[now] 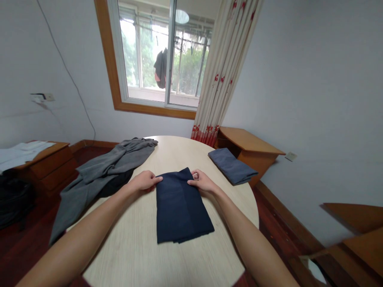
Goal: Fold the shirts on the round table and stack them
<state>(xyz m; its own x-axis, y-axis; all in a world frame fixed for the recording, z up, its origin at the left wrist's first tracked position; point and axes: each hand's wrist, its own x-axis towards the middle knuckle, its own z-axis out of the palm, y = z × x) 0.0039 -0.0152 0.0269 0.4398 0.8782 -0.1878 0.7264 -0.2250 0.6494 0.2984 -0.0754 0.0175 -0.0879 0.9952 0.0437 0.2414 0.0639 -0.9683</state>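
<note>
A dark navy folded garment lies in the middle of the round pale table, its exact kind not clear from the folds. My left hand pinches its far left corner between thumb and fingers. At the far right corner, my right hand grips the cloth, thumb on top and fingers partly hidden behind the edge. The far edge of the cloth rises slightly between both hands. To the right rests a folded grey-blue garment, apart from my hands.
Grey clothing is heaped along the left side of the table and hangs over its edge, with black cloth under it. A wooden desk stands behind at right, beside the curtain. A drawer cabinet is at left.
</note>
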